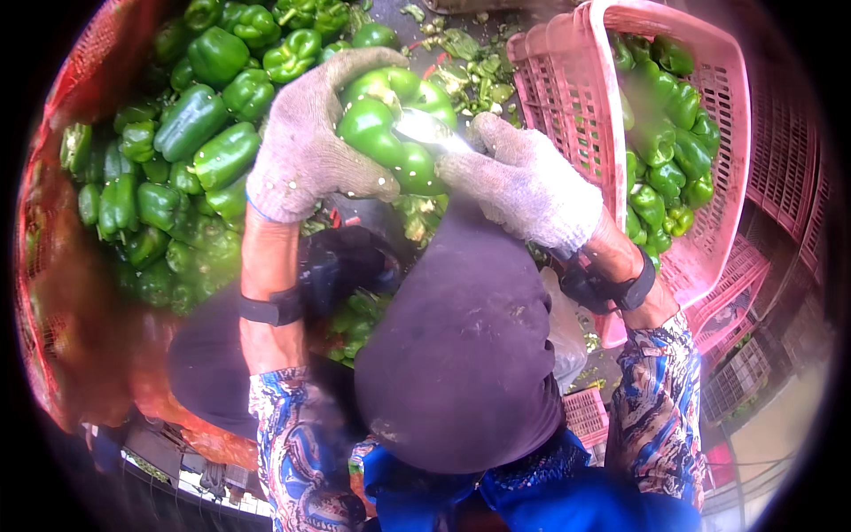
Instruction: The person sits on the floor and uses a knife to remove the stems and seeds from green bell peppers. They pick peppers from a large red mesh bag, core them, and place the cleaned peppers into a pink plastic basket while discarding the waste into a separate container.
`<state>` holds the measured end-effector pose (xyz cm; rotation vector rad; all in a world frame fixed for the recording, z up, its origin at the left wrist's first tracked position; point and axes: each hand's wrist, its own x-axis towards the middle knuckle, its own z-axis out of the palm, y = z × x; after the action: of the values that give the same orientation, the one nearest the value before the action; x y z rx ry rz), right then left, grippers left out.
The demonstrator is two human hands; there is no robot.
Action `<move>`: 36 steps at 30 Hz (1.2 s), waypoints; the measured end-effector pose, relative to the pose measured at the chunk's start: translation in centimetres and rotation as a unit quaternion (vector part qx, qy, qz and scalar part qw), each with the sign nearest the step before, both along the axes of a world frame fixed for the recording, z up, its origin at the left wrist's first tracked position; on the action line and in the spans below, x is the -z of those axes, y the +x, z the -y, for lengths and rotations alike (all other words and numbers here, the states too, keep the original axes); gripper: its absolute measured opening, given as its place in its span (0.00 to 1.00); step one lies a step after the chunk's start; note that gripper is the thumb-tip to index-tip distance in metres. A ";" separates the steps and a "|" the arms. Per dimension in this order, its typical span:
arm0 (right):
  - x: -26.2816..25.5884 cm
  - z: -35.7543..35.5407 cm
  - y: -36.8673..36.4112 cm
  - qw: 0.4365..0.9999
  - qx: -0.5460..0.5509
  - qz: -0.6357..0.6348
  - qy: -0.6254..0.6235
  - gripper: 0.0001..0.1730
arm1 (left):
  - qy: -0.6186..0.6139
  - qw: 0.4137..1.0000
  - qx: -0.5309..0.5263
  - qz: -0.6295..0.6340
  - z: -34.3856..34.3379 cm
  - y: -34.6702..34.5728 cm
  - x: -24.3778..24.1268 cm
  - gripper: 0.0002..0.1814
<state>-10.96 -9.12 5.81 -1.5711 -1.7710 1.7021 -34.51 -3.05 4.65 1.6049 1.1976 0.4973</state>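
My left hand (312, 133), in a dusty knitted glove, grips a large green bell pepper (372, 133) from its left side. The pepper's lobed end faces up towards me. My right hand (525, 176), gloved too, holds a shiny metal tool (432, 130) against the pepper's right part; glare hides its shape, so I cannot tell whether it is a knife or a spoon. Small pale seeds cling to the left glove and the pepper. The right fingertips are close to the pepper's lower right side.
A red mesh sack (60, 153) with many green bell peppers (193, 123) lies at the left. At the right a tilted pink plastic crate (731, 146) holds more peppers. Pepper scraps (488, 73) litter the ground beyond my hands. My dark-clad knee (459, 332) rises below them.
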 end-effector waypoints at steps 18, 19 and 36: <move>-6.6 -0.8 4.8 0.970 -0.132 0.131 0.154 0.19 | 0.069 0.997 0.027 0.002 1.5 1.8 0.8 0.49; -6.7 -0.7 5.0 0.964 -0.149 0.160 0.154 0.20 | 0.069 0.997 0.034 -0.013 1.5 2.2 0.2 0.48; -4.6 -2.1 4.6 0.934 -0.288 0.192 0.090 0.16 | 0.152 0.985 0.071 -0.051 2.6 4.1 -0.3 0.42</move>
<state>-6.38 -7.05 10.45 -1.4668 -2.7151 1.4317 -30.46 -5.67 4.91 1.9817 1.1107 0.5299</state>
